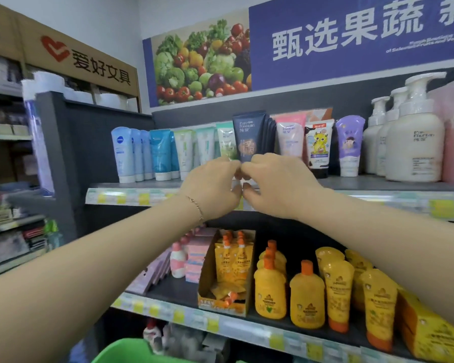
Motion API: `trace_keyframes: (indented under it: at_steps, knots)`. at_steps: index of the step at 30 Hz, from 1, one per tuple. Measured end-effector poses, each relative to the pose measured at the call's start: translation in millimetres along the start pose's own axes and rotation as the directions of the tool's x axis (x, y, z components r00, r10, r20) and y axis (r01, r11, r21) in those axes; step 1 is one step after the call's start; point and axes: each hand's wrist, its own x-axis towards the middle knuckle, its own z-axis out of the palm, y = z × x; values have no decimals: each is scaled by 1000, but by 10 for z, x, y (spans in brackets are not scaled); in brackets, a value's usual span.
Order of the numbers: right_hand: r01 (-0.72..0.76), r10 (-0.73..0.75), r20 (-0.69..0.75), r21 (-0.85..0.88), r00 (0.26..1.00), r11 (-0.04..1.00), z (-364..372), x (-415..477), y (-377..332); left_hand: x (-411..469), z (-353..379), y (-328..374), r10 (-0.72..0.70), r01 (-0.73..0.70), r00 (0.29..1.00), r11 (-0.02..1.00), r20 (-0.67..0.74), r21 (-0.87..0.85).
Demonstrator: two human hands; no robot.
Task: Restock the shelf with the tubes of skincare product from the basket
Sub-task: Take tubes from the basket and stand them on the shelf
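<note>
A dark navy skincare tube [249, 134] stands cap-down at the front of the top shelf [378, 183], with more navy tubes lined up behind it. My left hand [212, 187] and my right hand [275, 184] meet at its lower end, fingers curled round the base, which they hide. The green basket [126, 352] shows only as a rim at the bottom edge. Its contents are out of sight.
Blue, teal and green tubes [157, 153] stand left of the navy ones. Pink, cartoon and purple tubes [317, 145] and white pump bottles [414, 142] stand to the right. The lower shelf holds yellow bottles [307, 297] and a pouch box [228, 271]. A dark side panel [63, 158] bounds the left.
</note>
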Motion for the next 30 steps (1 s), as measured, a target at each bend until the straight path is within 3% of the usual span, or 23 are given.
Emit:
trace_keyframes:
  at_steps: [5, 12, 19, 25, 30]
  knots:
    - [47, -43, -55, 75, 998, 996, 323, -67, -477, -476, 98, -426, 12, -14, 999, 999, 51, 48]
    - [37, -41, 91, 46, 995, 998, 871, -196, -1096, -1156, 407, -1041, -36, 12, 977, 993, 209, 115]
    - [-53, 30, 253, 83, 967, 995, 1376, -461, -1683, -1710, 815, -1404, -12, -2, 939, 999, 344, 41]
    - [-175, 133, 397, 70, 908, 982, 1692, -854, -2052, -2114, 1247, -1515, 90, -92, 877, 996, 473, -19]
    - [-274, 198, 551, 58, 811, 960, 1894, -1199, -2246, -2423, 1591, -1494, 175, -173, 797, 983, 579, -59]
